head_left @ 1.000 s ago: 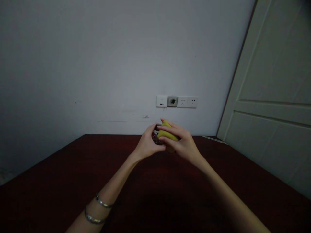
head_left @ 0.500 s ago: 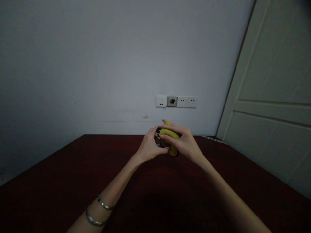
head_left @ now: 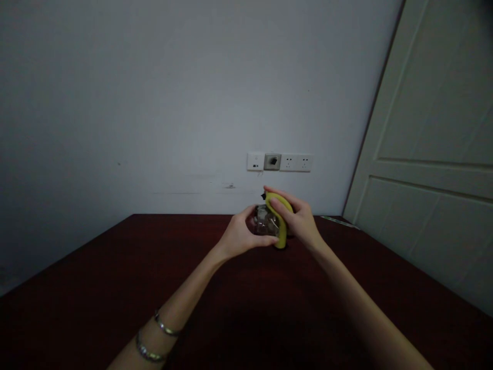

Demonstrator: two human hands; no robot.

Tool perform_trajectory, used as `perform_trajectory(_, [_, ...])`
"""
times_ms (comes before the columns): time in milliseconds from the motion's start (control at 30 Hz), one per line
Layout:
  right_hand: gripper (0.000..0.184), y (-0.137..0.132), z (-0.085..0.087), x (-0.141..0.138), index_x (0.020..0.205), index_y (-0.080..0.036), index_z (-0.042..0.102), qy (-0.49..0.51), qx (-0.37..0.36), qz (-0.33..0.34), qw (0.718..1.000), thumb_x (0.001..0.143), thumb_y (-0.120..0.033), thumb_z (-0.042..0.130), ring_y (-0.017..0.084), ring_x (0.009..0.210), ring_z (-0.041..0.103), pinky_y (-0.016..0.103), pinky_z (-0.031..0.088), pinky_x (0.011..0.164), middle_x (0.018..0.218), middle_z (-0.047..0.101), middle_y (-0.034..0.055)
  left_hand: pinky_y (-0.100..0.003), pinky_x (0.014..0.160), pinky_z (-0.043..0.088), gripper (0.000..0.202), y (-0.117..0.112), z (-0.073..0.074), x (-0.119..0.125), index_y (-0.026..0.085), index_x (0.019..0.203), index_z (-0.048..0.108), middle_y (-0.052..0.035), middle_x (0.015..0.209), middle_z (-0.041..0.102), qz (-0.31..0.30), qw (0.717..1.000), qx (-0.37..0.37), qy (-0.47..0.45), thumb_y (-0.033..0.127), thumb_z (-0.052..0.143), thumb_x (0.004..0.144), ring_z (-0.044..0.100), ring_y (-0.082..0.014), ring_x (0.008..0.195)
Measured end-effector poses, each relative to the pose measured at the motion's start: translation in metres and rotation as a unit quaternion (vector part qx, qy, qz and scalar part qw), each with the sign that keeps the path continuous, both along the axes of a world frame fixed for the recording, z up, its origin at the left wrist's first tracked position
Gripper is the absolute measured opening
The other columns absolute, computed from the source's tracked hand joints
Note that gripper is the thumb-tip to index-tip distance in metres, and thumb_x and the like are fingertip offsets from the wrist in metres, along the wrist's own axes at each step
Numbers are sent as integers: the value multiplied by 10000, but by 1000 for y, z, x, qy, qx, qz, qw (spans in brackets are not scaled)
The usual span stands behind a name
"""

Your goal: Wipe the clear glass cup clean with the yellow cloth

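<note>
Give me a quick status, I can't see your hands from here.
Left hand gripping clear crinkled packet. Right hand gripping yellow banana, banana right beside packet. Both over dark red table.

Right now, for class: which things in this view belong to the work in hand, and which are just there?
In use:
banana, held in the right hand
clear object, held in the left hand

Just there:
table
wall sockets
door
</note>
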State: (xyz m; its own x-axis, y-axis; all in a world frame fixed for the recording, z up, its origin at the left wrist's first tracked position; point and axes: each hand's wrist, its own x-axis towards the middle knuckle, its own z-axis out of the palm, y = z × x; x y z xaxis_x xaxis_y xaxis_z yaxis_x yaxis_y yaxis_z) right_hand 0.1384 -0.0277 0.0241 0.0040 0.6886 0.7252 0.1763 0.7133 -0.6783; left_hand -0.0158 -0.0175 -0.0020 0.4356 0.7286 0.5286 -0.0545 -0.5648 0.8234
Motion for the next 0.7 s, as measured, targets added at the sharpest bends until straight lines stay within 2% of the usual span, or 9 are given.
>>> perform_trajectory(100, [443,11,-7,-4,1078,-191,679,90,-46,-25,995,796,-515,572,239,1041,631,410,470,951,1106,694,81,-341,801,523,667,0,0,4,143,1095,548,-93,1064,638,-40,998,-39,-43,323,839,523,626,-230,942])
perform_trajectory(167, [484,16,-13,-9,1123,-181,651,112,-58,-23,992,828,-536,502,240,1072,615,414,456,964,1144,675,86,-321,760,535,666,1,-1,5,144,1105,541,-95,1061,634,-45,996,-51,-60,339,829,538,620,-228,941])
perform_trajectory(300, [560,19,-24,-16,1288,-199,507,102,-54,-36,993,858,-549,426,231,1266,463,427,335,1071,1382,493,92,-237,534,524,646,2,-3,3,169,1196,480,-106,1084,599,-51,995,-78,-35,402,745,655,609,-219,889])
perform_trajectory(400, [586,19,-30,-19,1356,-209,393,73,-39,-60,995,872,-540,414,215,1344,350,428,260,1109,1464,374,97,-230,506,529,630,1,-5,2,192,1231,440,-93,1074,568,-61,992,-105,-40,420,700,705,592,-197,863])
perform_trajectory(500, [565,19,-34,-19,1337,-187,383,55,-28,-73,995,889,-532,381,216,1353,330,434,244,1114,1459,360,127,-214,487,511,552,3,-9,7,203,1180,471,-42,922,572,-72,985,-145,-56,474,657,736,583,-154,756])
perform_trajectory(567, [532,21,-36,-20,1306,-179,416,39,-12,-84,996,902,-520,360,204,1369,300,423,206,1131,1466,345,131,-191,445,466,532,8,-12,14,189,1100,519,-6,769,560,-63,980,-176,-74,569,608,738,558,-122,632])
perform_trajectory(700, [576,26,-42,-23,1359,-153,377,-20,7,-112,993,911,-513,337,194,1391,251,404,169,1148,1486,302,145,-186,387,376,666,19,-18,28,151,897,603,5,607,553,-1,958,-257,-125,763,402,730,497,-101,470])
